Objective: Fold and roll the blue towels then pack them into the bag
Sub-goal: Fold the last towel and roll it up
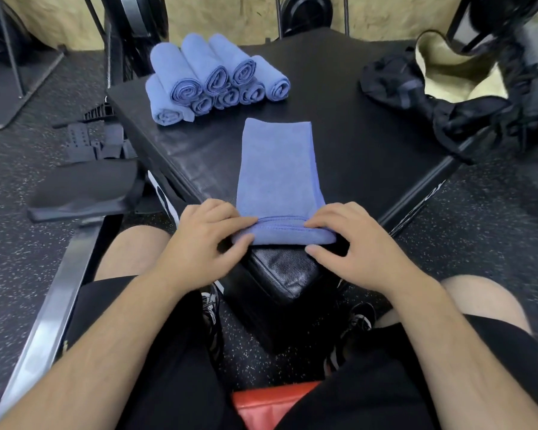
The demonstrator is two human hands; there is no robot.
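A blue towel, folded into a long strip, lies on the black padded box and points away from me. Its near end is turned over into a short first roll at the box's front corner. My left hand pinches the roll's left end between thumb and fingers. My right hand pinches the right end the same way. Several rolled blue towels are stacked at the box's far left. The black bag with a pale lining lies open at the far right.
A rowing machine's rail and black seat run along the left on the speckled rubber floor. My knees and black shorts flank the box's near corner. Black equipment frames stand at the back.
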